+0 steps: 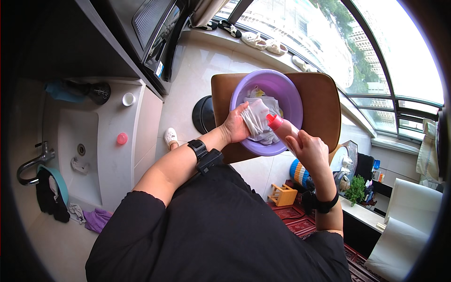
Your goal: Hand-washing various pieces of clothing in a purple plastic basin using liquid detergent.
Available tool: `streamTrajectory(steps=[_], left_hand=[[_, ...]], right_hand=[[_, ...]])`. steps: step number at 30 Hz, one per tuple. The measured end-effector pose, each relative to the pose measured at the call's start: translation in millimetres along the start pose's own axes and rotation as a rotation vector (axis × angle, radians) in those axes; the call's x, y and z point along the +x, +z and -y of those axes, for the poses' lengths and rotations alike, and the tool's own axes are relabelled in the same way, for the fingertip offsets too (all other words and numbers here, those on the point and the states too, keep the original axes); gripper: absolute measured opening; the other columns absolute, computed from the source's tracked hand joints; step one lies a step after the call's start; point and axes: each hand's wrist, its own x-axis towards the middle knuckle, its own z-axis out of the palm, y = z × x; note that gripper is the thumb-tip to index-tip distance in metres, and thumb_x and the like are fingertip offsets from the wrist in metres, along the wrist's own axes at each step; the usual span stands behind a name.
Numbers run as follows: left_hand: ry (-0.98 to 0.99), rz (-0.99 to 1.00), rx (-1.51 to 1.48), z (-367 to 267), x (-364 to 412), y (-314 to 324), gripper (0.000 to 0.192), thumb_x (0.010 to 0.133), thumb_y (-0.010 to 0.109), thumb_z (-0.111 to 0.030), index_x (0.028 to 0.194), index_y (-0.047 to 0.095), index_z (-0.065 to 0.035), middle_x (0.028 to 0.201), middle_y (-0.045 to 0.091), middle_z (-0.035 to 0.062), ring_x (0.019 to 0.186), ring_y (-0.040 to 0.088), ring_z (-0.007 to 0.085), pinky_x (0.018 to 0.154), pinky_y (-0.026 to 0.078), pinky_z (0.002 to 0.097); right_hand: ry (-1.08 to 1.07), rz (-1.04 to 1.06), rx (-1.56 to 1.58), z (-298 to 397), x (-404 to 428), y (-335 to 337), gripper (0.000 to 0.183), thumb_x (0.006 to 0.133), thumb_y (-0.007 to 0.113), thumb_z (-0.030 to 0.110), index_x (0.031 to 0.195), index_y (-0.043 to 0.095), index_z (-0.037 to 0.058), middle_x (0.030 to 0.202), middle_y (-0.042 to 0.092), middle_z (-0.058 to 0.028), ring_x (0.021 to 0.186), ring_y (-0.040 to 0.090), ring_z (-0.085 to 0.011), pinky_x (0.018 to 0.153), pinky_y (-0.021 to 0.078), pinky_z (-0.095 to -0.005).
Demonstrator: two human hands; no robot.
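My left hand (238, 124) grips a bunched white cloth (256, 114) over the near left rim of a purple plastic basin (297, 91). A faint pinkish patch shows on the cloth's upper part. In my right hand (310, 148) is a pink-tinted bottle (284, 131) with a red spout, tilted so the spout points at the cloth. A small gap separates spout and cloth. More white fabric with yellow parts lies inside the basin, partly hidden behind my left hand and the held cloth. The basin stands on a brown seat (319, 109).
At left, a sink (79, 169) with a faucet (45, 155) has a red cap (122, 138) and a white cup (128, 99) on its counter. A black bin (203, 114) stands beside the seat. Several shoes (253, 40) line the window ledge. A small wooden stool (283, 195) is at lower right.
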Motion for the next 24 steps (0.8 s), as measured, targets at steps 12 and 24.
streamTrajectory(steps=[12,24], left_hand=[[-0.001,0.002,0.009,0.7,-1.7,2.6,0.055,0.098,0.042,-0.045,0.144,0.042,-0.0140,0.145,0.048,0.0103,0.134,0.044,0.0281,0.117,0.026,0.0452],[0.004,0.013,-0.032,0.2,1.2,-3.7,0.055,0.097,0.045,-0.043,0.144,0.043,-0.0142,0.145,0.048,0.0112,0.134,0.044,0.0294,0.116,0.027,0.0456]], right_hand=[[0.019,-0.039,0.068,-0.8,-1.2,0.4,0.045,0.091,0.059,0.052,0.080,0.061,0.0081,0.062,0.064,-0.0142,0.060,0.066,-0.0345,0.056,0.0515,-0.0452],[0.059,0.004,0.674,-33.2,-12.9,1.3,0.043,0.092,0.065,0.040,0.077,0.057,0.0007,0.060,0.055,-0.0106,0.055,0.054,-0.0167,0.054,0.0444,-0.0333]])
